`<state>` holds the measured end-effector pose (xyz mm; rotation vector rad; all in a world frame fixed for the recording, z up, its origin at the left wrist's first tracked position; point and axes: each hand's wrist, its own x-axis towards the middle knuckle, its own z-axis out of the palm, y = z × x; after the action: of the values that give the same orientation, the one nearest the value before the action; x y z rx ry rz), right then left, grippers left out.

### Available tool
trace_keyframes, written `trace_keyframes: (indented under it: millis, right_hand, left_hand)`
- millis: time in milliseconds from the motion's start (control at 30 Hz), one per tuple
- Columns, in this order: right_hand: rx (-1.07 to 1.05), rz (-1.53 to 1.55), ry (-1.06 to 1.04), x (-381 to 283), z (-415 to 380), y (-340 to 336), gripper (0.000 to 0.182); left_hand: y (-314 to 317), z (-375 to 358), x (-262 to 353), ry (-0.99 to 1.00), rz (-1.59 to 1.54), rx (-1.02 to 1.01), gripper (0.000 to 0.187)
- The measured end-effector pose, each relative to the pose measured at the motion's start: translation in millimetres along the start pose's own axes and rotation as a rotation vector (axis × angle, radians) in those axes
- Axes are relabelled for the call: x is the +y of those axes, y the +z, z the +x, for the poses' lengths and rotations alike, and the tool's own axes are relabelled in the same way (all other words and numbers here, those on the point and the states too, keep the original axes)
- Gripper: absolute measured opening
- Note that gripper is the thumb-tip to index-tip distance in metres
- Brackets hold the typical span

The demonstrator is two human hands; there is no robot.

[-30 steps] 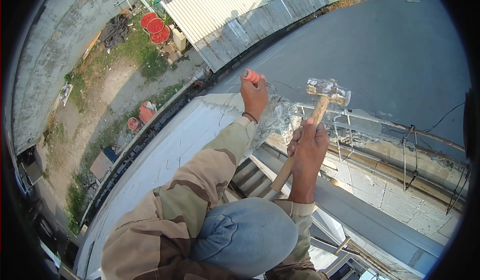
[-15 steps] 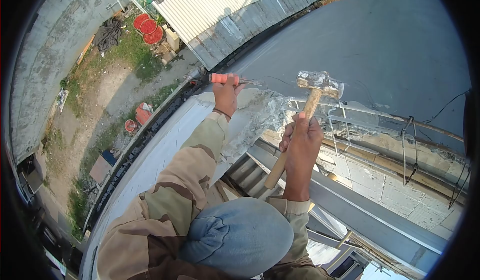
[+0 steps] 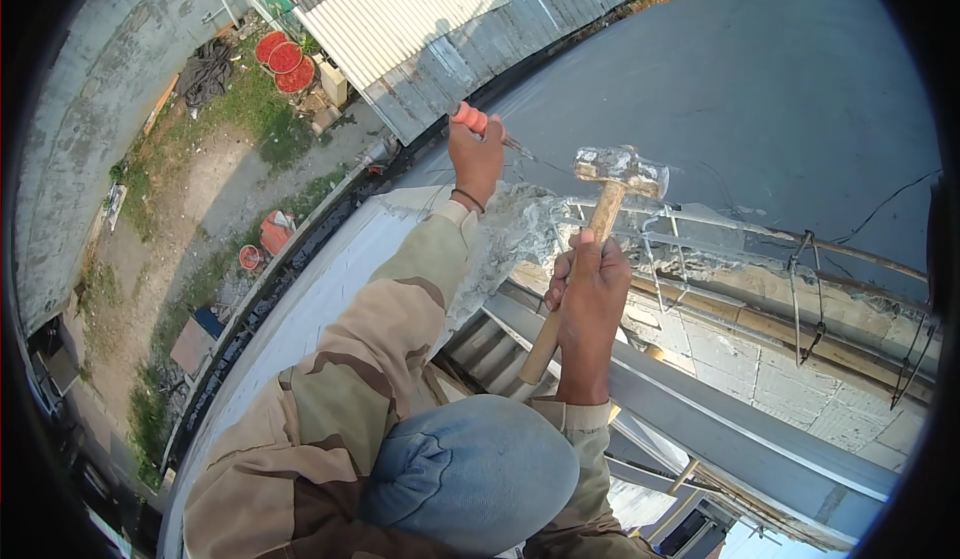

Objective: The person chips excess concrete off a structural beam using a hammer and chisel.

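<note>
From the head camera, we gripped an orange-handled chisel [image 3: 478, 124] in our left hand [image 3: 476, 162], tip against the broken concrete edge [image 3: 520, 227]. Our right hand [image 3: 588, 291] clasped the hammer [image 3: 600, 209], raised beside it. We judged ourselves mid-chipping; the next strike needed squarely meeting the chisel.

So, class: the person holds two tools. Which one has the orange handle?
The chisel in the left hand; the hammer in the right hand has a bare wooden handle.

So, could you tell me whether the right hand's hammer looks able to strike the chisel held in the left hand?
Probably yes: the hammer head sits beside the chisel, with nothing between them.
</note>
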<state>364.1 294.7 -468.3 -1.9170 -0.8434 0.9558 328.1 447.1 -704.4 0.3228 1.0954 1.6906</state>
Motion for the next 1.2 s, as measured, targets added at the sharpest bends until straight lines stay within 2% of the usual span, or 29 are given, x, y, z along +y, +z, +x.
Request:
trace_keyframes:
  millis: [133, 200, 233, 300, 500, 700, 867, 967, 1033, 1200]
  right_hand:
    - [-0.013, 0.04, 0.02, 7, 2, 0, 0.027]
    - [-0.016, 0.035, 0.03, 7, 2, 0, 0.026]
    - [-0.021, 0.032, 0.038, 7, 3, 0, 0.026]
    - [-0.027, 0.023, 0.036, 8, 3, -1, 0.025]
    - [-0.036, 0.013, 0.015, 13, 9, 2, 0.024]
    - [-0.041, -0.013, 0.046, 14, 9, 2, 0.024]
    - [-0.038, -0.068, 0.044, 2, 10, 6, 0.025]
    - [-0.019, -0.182, -0.022, -13, 15, 9, 0.029]
    - [0.025, -0.324, -0.255, -16, 17, 6, 0.034]
    - [0.089, -0.353, -0.373, -36, 11, 7, 0.036]
  left_hand:
    - [-18, -4, -14, -0.005, 0.212, -0.095, 0.033]
    - [-17, -11, -16, 0.196, 0.425, -0.286, 0.032]
    - [-16, -6, -12, 0.195, 0.42, -0.283, 0.032]
    - [-17, 10, 1, 0.141, 0.507, -0.58, 0.033]
    - [-7, 9, 14, 0.235, 0.523, -0.808, 0.033]
    - [-1, 2, 31, 0.166, 0.576, -0.937, 0.031]
    - [-15, -8, 22, 0.243, 0.521, -0.856, 0.032]
    - [-15, -6, 26, 0.232, 0.47, -0.831, 0.032]
    - [-13, -15, 22, 0.198, 0.414, -0.839, 0.031]
    - [13, -16, 31, 0.255, 0.576, -1.108, 0.031]
